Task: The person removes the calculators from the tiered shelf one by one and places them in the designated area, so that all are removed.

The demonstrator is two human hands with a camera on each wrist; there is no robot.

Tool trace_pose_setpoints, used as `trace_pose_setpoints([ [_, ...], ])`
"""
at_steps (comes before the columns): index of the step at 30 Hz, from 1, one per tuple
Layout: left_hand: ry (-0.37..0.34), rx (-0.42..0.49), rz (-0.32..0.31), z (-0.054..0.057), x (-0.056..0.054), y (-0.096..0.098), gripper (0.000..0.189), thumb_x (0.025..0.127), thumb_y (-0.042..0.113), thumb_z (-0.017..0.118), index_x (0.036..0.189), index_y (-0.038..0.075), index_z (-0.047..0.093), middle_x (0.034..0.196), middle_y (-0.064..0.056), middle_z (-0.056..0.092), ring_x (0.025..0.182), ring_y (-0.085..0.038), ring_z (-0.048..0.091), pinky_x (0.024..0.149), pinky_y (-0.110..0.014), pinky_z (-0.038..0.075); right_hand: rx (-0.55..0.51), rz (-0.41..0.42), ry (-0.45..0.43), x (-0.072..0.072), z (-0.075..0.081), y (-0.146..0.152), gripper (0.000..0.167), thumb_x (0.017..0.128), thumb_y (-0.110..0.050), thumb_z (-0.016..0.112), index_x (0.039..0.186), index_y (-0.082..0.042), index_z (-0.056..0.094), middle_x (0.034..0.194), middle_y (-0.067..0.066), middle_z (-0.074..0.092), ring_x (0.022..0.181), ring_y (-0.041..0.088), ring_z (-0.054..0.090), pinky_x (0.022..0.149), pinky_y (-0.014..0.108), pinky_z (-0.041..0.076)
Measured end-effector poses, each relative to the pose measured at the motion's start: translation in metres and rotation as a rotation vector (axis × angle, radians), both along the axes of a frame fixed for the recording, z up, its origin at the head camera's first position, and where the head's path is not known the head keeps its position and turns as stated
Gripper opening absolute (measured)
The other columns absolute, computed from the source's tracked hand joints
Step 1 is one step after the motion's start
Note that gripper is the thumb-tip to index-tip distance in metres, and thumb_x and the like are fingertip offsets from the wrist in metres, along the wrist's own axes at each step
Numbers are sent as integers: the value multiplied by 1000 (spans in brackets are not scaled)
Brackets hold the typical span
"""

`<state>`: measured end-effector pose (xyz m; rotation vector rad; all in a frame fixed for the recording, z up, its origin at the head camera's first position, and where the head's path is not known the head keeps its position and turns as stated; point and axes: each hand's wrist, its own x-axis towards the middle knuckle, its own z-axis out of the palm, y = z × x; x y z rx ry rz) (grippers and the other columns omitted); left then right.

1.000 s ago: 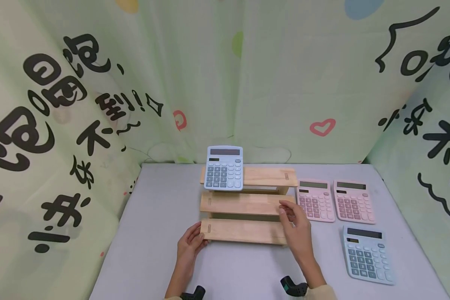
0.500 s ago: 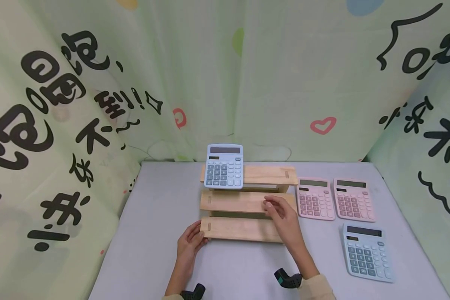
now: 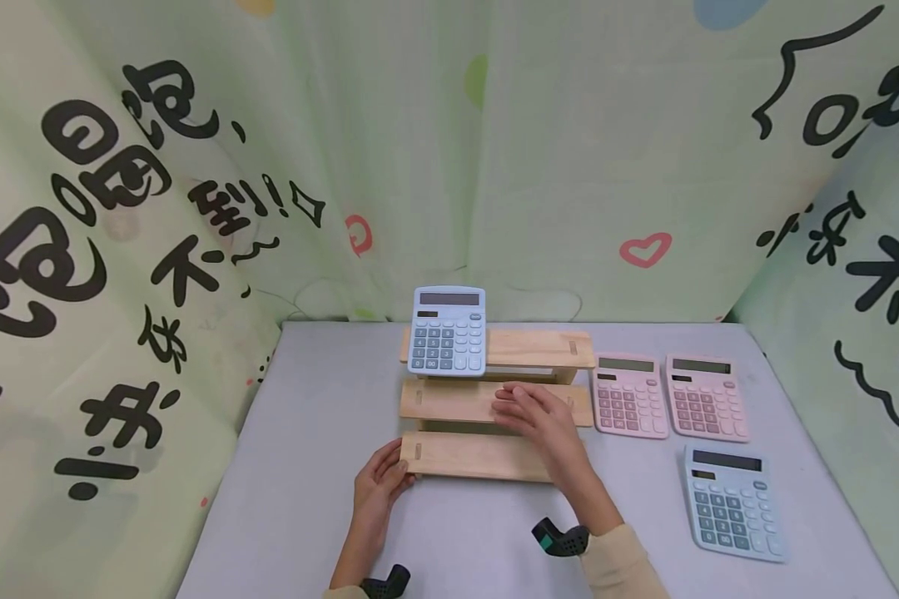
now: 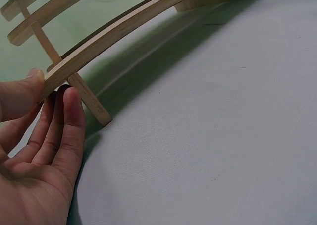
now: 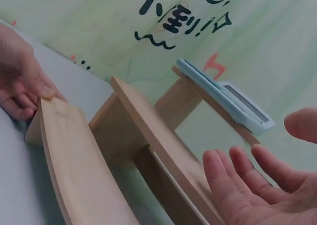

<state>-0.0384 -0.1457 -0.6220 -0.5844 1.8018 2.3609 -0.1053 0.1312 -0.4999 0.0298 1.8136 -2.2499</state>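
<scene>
A three-tier wooden step rack [image 3: 457, 455] stands on the table. In the head view my left hand [image 3: 378, 485] holds the left end of its lowest board; the left wrist view shows the thumb [image 4: 35, 81] on the board's edge and the fingers beneath. Over the middle board [image 3: 442, 401] hovers my right hand [image 3: 543, 424], its fingers loosely extended and nothing in them. A blue calculator [image 3: 447, 331] leans on the left of the top board [image 3: 532, 348]. In the right wrist view the same calculator [image 5: 225, 96] rises beyond the right fingers.
Two pink calculators, one nearer the rack [image 3: 631, 398] and one farther right [image 3: 707, 399], lie on the white table [image 3: 307, 399]. A second blue calculator [image 3: 734, 503] lies in front of them. Printed curtain [image 3: 547, 166] hangs behind and at both sides.
My right hand has moved left from the rack's right end to over the middle board, and its fingers have straightened. My left hand keeps its place on the lowest board.
</scene>
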Motion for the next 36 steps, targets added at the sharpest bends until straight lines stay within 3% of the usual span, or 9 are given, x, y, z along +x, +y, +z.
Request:
trace_pose_setpoints([
  [14,9,-15,-3,1,1,1,56,100,12,70,151,2,50,133,-10,63,100,-11,68,85,-23,61,-153,-37,-119,-16,6,-28,44,109,-20,56,143,7,50,143,27,58,122,28,69,104,38,59],
  [20,8,-7,2,1,2,1,55,99,9,70,150,2,50,132,-9,63,99,-12,69,85,-24,62,-186,-99,-168,-19,9,-40,41,109,-16,54,143,6,49,137,25,58,119,26,70,105,38,58],
  [27,6,-1,3,3,2,0,55,100,9,69,150,0,50,133,-11,62,98,-11,68,84,-24,62,-222,-112,-209,-23,11,-51,42,109,-15,54,146,5,50,139,21,59,122,27,68,107,38,57],
  [36,21,-13,2,3,3,2,55,100,10,70,150,0,49,134,-11,62,98,-10,68,84,-23,62,-267,-106,-249,-26,12,-59,40,107,-10,55,143,8,52,128,20,67,111,23,74,104,39,58],
])
